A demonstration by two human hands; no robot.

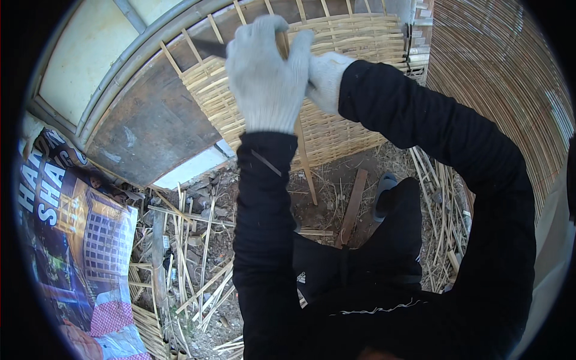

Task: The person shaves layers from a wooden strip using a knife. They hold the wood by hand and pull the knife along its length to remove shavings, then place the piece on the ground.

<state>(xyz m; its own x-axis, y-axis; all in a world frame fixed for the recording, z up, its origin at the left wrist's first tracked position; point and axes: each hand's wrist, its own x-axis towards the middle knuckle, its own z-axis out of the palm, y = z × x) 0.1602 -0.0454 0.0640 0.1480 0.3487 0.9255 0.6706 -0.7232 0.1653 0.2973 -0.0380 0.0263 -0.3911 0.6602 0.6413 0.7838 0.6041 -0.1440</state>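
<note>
My left hand [264, 81], in a white knit glove, is closed on a long bamboo strip [306, 157] that hangs down in front of the woven bamboo panel [351, 123]. Beside it, my right hand [327, 81], gloved the same way, is closed around what looks like the dark handle of a knife. A dark knife blade [210, 48] sticks out to the left from behind my left hand, which hides its middle. Upright bamboo slats [215, 29] stand out above the panel's woven edge.
A dark board [153, 129] leans behind the panel at left. Loose bamboo strips [207, 240] litter the ground. A printed banner [78, 234] hangs at far left, a slatted bamboo screen [492, 78] at right. A brown wooden slat [353, 207] lies near my sandalled foot [385, 195].
</note>
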